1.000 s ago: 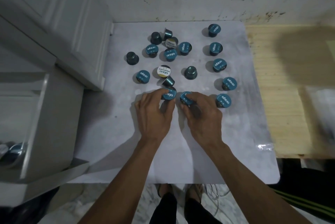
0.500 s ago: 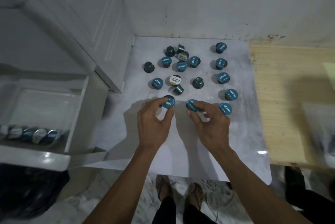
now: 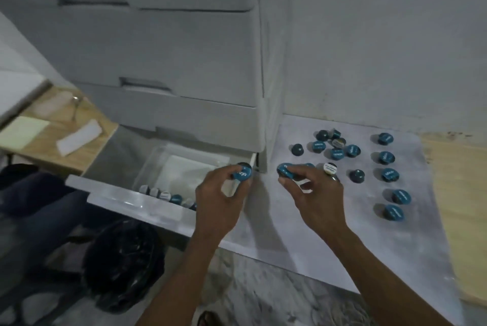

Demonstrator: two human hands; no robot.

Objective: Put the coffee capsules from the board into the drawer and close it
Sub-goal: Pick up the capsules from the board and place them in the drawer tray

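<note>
Each hand pinches one teal foil-topped coffee capsule: left hand point(image 3: 221, 194) at the open white plastic drawer point(image 3: 123, 195), right hand point(image 3: 313, 194) over the grey board point(image 3: 303, 233). Best to release them low inside, beside the row.

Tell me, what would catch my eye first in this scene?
Probably the two hands in the middle, each pinching a teal capsule: the left hand holds its capsule over the open drawer, the right hand lifts another capsule above the board. More capsules lie scattered on the board's right, and a row already lines the drawer's front.
</note>
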